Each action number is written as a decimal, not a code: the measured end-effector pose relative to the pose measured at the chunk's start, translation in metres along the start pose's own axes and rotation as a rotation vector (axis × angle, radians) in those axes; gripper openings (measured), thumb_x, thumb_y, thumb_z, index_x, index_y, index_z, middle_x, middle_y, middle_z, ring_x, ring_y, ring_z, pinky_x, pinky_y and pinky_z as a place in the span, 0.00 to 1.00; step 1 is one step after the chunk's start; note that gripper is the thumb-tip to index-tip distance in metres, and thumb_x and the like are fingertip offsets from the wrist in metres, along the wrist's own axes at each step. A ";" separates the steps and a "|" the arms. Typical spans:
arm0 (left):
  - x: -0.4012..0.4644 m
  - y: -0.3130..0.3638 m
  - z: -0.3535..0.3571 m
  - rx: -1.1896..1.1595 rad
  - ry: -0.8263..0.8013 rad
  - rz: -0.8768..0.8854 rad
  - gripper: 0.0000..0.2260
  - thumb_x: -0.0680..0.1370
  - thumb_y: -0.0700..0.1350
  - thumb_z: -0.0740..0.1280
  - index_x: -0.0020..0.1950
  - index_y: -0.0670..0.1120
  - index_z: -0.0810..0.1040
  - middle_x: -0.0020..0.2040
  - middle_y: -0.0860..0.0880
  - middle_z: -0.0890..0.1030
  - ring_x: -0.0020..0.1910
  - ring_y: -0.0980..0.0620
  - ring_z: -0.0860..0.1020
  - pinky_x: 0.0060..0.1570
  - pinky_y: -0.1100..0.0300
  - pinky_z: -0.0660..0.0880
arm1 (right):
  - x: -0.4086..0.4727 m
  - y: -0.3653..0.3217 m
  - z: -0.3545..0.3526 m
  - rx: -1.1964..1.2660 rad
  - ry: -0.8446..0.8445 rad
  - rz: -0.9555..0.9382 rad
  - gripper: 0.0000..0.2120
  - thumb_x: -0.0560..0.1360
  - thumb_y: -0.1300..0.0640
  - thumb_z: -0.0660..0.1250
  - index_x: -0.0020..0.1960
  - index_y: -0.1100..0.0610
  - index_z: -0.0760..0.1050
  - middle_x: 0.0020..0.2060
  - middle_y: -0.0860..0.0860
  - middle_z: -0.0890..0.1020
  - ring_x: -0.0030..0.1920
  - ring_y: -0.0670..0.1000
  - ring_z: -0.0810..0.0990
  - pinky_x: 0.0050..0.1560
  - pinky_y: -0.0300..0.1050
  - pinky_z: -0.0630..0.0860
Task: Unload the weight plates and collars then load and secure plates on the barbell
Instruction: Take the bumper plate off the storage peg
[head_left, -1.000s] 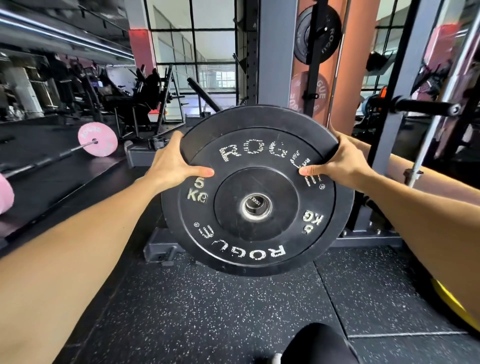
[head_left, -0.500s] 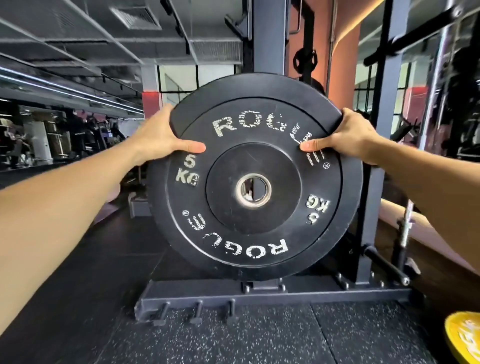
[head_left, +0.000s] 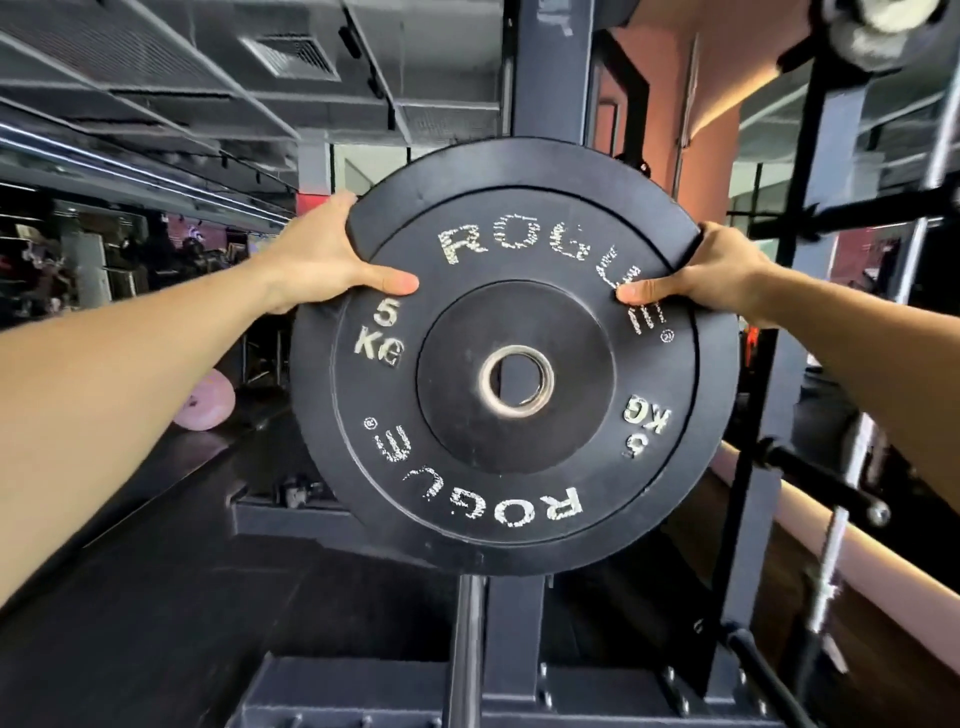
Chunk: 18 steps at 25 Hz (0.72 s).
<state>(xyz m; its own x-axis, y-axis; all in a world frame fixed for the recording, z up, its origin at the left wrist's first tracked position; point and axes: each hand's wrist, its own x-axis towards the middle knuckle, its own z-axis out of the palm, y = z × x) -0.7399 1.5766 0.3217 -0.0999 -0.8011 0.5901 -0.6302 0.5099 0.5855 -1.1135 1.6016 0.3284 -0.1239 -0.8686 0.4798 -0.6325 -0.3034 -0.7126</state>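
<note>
A black 5 kg bumper plate (head_left: 514, 467) with worn white lettering and a steel centre ring is held upright in the air, face toward me. My left hand (head_left: 322, 254) grips its upper left rim, thumb on the face and fingers behind. My right hand (head_left: 696, 275) grips the upper right rim the same way. A steel bar (head_left: 467, 644) runs straight down from under the plate to the bottom of the view; its upper end is hidden behind the plate.
A dark rack upright (head_left: 550, 67) stands directly behind the plate, with its base (head_left: 363, 691) on the floor. Storage pegs (head_left: 821, 483) and a second upright (head_left: 753, 519) stand at the right. A pink plate (head_left: 208, 400) lies far left.
Both hands have lifted the plate higher and carried it closer to the rack upright. The view has tilted up, and the yellow plate on the floor has left the frame.
</note>
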 end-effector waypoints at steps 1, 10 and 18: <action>0.023 0.017 -0.014 0.005 -0.002 0.002 0.33 0.61 0.55 0.83 0.59 0.51 0.71 0.49 0.58 0.79 0.47 0.60 0.77 0.39 0.61 0.72 | 0.020 -0.020 -0.016 0.008 -0.015 -0.004 0.33 0.46 0.46 0.85 0.48 0.49 0.80 0.46 0.45 0.86 0.47 0.48 0.85 0.57 0.50 0.79; 0.197 0.186 -0.139 0.022 0.016 -0.001 0.37 0.59 0.57 0.83 0.63 0.55 0.70 0.55 0.57 0.80 0.53 0.56 0.79 0.46 0.59 0.74 | 0.172 -0.183 -0.165 0.032 -0.053 -0.039 0.33 0.45 0.46 0.85 0.48 0.49 0.81 0.44 0.45 0.86 0.45 0.48 0.85 0.56 0.48 0.80; 0.222 0.269 -0.133 0.008 -0.022 0.049 0.39 0.56 0.60 0.83 0.62 0.56 0.72 0.55 0.58 0.82 0.57 0.53 0.79 0.59 0.51 0.76 | 0.178 -0.185 -0.261 0.009 -0.061 -0.059 0.40 0.41 0.39 0.85 0.52 0.47 0.82 0.46 0.44 0.86 0.49 0.49 0.85 0.58 0.50 0.78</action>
<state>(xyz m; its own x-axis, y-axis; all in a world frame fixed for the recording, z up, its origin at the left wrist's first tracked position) -0.8294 1.5778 0.6838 -0.1481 -0.7818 0.6057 -0.6301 0.5467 0.5515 -1.2182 1.6055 0.6795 -0.0394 -0.8713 0.4891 -0.6303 -0.3581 -0.6888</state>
